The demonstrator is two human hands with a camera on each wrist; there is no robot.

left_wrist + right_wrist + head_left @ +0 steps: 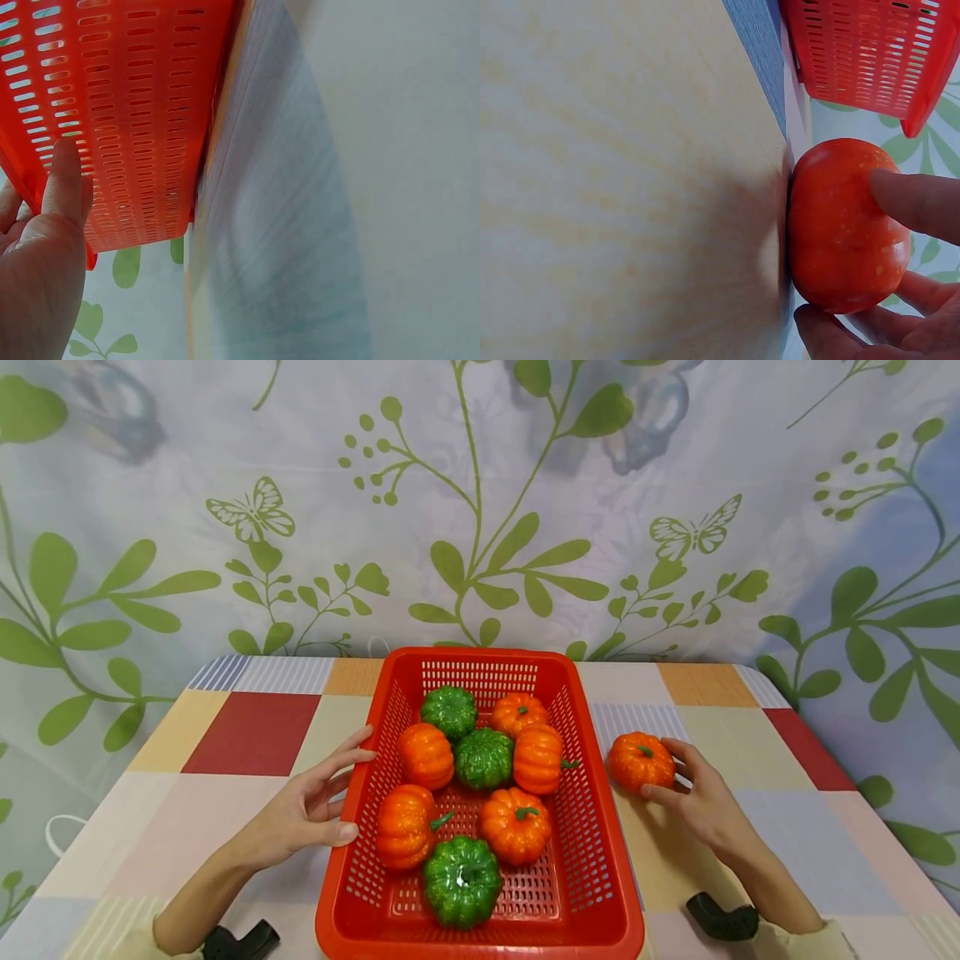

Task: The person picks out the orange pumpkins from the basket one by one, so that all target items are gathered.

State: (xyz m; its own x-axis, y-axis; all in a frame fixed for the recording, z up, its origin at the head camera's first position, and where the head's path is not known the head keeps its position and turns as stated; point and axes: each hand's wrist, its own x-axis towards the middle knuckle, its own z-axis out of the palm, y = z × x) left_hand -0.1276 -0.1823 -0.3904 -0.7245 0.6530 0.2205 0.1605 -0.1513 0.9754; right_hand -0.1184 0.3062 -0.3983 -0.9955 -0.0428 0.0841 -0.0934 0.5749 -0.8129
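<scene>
An orange toy pumpkin (641, 762) with a short green stem sits on the tablecloth, right of the red basket (628, 893). My right hand (701, 793) holds it from the right side. In the right wrist view, the thumb (922, 202) lies against the pumpkin (847, 232) and the other fingers bend round its far side. At the basket's left side is my left hand (303, 814), its fingers loosely stretched to the rim. The left wrist view has a finger (64, 176) against the slotted outer wall (142, 97).
Inside the basket lie several orange pumpkins, one (516, 827) near the front, and three green ones, one (462, 882) nearest me. A patchwork cloth (251, 735) covers the table. Behind it hangs a leaf-patterned curtain (315, 527). Dark devices (722, 917) are worn at both wrists.
</scene>
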